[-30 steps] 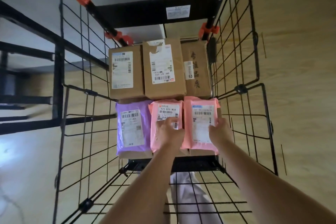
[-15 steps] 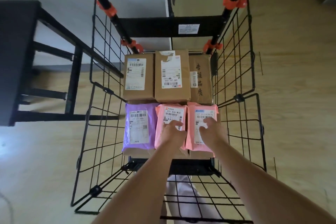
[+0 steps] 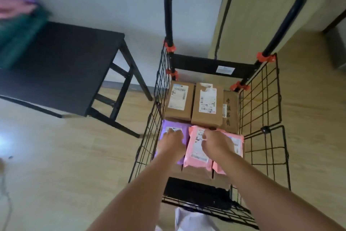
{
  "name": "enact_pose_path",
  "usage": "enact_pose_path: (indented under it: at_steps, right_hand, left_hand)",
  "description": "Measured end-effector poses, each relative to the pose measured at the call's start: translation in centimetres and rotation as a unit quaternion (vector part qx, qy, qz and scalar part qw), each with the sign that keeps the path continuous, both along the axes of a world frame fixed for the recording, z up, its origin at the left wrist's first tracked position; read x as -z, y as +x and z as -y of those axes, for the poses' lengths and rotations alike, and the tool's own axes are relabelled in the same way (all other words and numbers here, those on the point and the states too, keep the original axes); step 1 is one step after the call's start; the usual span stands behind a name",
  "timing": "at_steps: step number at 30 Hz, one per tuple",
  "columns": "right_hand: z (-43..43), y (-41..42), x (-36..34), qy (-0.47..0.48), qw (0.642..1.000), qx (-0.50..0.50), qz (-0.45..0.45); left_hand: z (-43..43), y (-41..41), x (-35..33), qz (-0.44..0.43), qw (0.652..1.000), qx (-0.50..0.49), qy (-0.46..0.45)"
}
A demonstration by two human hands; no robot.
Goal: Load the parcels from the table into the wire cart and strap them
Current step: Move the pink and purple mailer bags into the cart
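The black wire cart (image 3: 262, 99) stands in front of me with its handle up. Three cardboard boxes (image 3: 206, 105) fill its far half. In the near half a purple mailer (image 3: 184, 133), a pink mailer (image 3: 195, 148) and a second pink mailer (image 3: 236, 142) lie side by side on top of more boxes. My left hand (image 3: 172, 141) rests on the purple mailer with bent fingers. My right hand (image 3: 213, 141) lies over the middle pink mailer, fingertips on its label, and covers part of the right one.
A black table (image 3: 65, 62) stands to the left of the cart, with blurred purple, pink and green parcels (image 3: 16, 15) at its far left end. The floor is light wood. A beige panel (image 3: 252, 15) leans behind the cart.
Both hands shifted one parcel to the left: the left from the middle pink mailer to the purple one, the right from the right pink mailer to the middle one. My view rose and pulled back.
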State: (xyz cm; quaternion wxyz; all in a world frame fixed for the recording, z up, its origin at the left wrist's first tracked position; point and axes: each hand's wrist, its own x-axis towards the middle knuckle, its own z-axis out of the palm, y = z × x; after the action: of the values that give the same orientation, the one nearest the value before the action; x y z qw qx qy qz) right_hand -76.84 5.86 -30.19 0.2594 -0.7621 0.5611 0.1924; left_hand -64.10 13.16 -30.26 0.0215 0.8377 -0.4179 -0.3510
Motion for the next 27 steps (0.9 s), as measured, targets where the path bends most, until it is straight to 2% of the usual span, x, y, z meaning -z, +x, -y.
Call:
enact_pose_path:
  at_steps: [8, 13, 16, 27]
  right_hand:
    - [-3.6, 9.0, -6.1, -0.078, 0.995, -0.033, 0.057]
    - [-7.8, 14.5, -9.8, -0.155, 0.983, -0.084, 0.049]
    - [-11.5, 18.1, -10.9, -0.163, 0.978, -0.128, 0.026]
    - [-25.3, 31.7, -12.3, -0.128, 0.964, -0.22, 0.078]
  left_hand:
    - [-5.7, 7.7, -6.2, 0.001, 0.994, -0.056, -0.09]
    - [-11.1, 13.2, -8.3, 0.0, 0.985, -0.112, -0.133]
    - [-14.7, 16.4, -9.1, -0.006, 0.98, -0.142, -0.142]
    - [-28.9, 28.0, -10.4, 0.02, 0.964, -0.227, -0.137]
